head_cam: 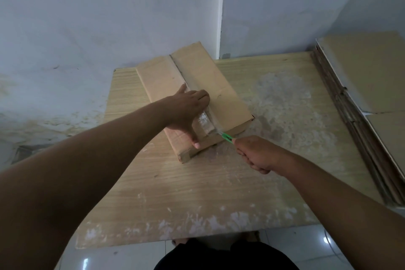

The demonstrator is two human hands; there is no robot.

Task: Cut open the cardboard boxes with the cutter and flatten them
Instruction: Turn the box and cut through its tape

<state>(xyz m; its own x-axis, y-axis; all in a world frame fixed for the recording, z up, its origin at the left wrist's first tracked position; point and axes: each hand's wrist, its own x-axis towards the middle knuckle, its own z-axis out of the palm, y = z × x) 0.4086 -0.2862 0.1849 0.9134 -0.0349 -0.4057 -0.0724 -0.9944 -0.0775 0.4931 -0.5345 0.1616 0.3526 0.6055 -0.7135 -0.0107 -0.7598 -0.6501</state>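
Where cutter [227,136] meets box [219,85], blade [217,131] v. blurred

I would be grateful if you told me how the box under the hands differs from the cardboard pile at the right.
The box has thickness and clear tape along its seam; the pile is flat layered sheets. The box lies in the middle of the table, pressed by the left hand, with the cutter in the right hand at its near end; the pile sits far right, untouched. Both are plain brown cardboard.
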